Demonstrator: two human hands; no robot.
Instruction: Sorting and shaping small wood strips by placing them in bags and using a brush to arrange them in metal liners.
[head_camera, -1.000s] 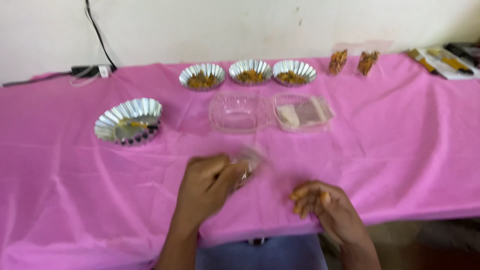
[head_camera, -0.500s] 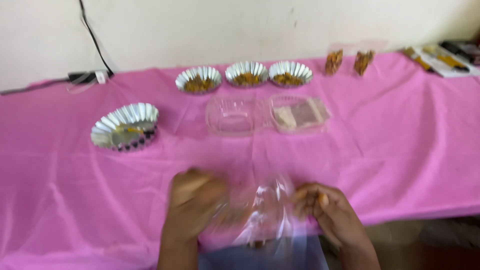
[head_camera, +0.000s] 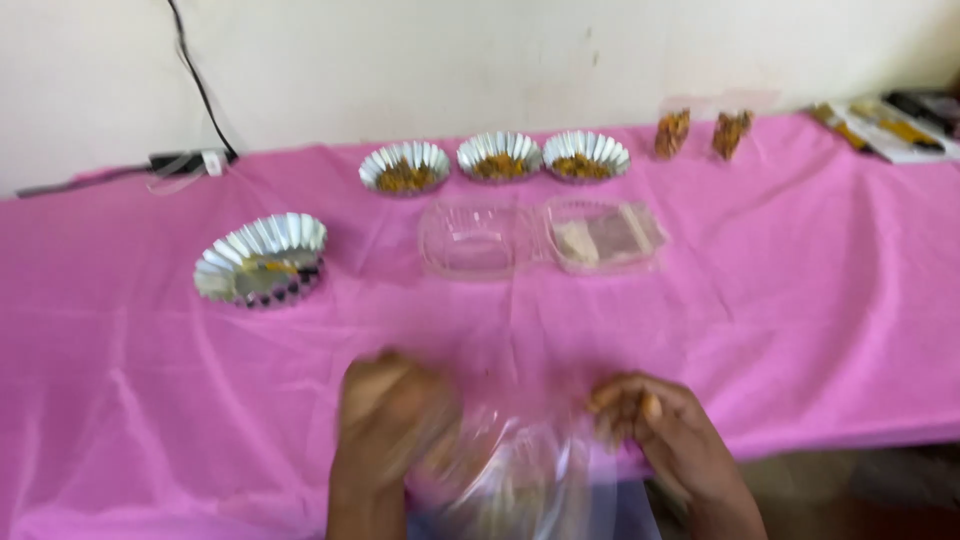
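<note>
Clear plastic bag (head_camera: 520, 470), blurred, crumpled between both hands.

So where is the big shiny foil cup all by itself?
The big foil cup sits on the pink tablecloth at the left, apart from the row of three small foil cups.

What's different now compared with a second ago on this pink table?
The clear plastic bag, then small by the left hand, is now spread between both hands at the table's near edge; the right hand has come onto it. The foil cups, clear box and stack of empty cups stayed put.
</note>
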